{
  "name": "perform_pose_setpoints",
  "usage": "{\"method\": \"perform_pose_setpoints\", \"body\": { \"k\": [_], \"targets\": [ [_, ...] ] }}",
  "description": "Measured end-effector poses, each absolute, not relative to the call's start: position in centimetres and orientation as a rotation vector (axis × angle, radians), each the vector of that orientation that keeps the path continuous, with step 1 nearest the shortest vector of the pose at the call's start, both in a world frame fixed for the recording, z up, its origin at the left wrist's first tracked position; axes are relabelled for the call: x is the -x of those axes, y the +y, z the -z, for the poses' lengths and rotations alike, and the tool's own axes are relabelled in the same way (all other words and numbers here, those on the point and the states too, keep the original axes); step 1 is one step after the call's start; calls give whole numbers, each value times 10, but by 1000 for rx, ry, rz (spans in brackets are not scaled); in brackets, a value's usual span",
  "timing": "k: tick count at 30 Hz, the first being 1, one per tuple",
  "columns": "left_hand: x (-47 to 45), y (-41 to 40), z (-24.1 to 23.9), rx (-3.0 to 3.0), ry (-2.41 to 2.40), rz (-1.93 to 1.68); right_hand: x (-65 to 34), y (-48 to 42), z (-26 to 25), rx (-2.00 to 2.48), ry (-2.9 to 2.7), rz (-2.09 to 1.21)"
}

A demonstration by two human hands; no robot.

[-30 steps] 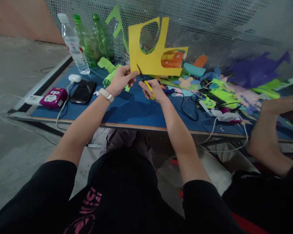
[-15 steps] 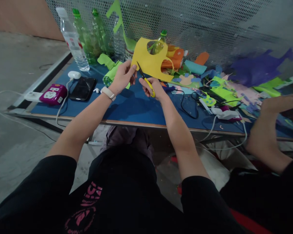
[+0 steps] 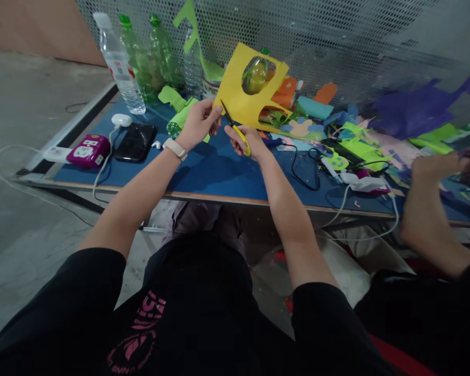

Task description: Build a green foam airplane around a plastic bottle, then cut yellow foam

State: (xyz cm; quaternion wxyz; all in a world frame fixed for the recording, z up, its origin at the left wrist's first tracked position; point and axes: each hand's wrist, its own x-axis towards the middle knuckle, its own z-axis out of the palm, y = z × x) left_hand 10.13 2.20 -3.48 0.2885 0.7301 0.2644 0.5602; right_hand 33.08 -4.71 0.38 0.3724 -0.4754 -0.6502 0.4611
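Left hand [image 3: 198, 124]: I saw it at upper centre of the frame, fingers pinched closed on the lower left edge of the yellow sheet [image 3: 238, 99]; a pale wristband sat on its wrist.
Right hand [image 3: 247, 141]: just right of the left hand, I saw it wrapped closed around the yellow handles of the scissors [image 3: 235, 129].
Scissors: dark blades pointed up and to the left, their tips touching the sheet's lower edge; I could not tell how far the blades were parted.
Yellow sheet: held tilted above the blue table [image 3: 219, 175], upper centre of the frame; it had an oval cut-out near its top, through which I saw a green bottle.
Bottles [image 3: 119, 60]: clear and green ones stood in the upper left, against the perforated screen.
Phone [image 3: 134, 142]: lay flat at the left, beside a magenta device [image 3: 86, 151] with white cables.
Paper scraps [image 3: 348, 141]: coloured pieces were scattered across the right of the table.
Other person's hand [image 3: 434, 167]: at the far right edge, over the scraps.
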Motion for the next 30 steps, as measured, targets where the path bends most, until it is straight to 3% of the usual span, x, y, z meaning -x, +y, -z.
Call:
{"method": "perform_pose_setpoints", "body": {
  "k": [10, 30],
  "targets": [
    [-111, -8, 11, -1775, 805, -1518, -333, -51, -9, 1213, -1684, -1175],
    [-110, 6, 26, -1781, 850, -1539, -334, -50, -8, 1187, -1687, -1237]
  ]
}}
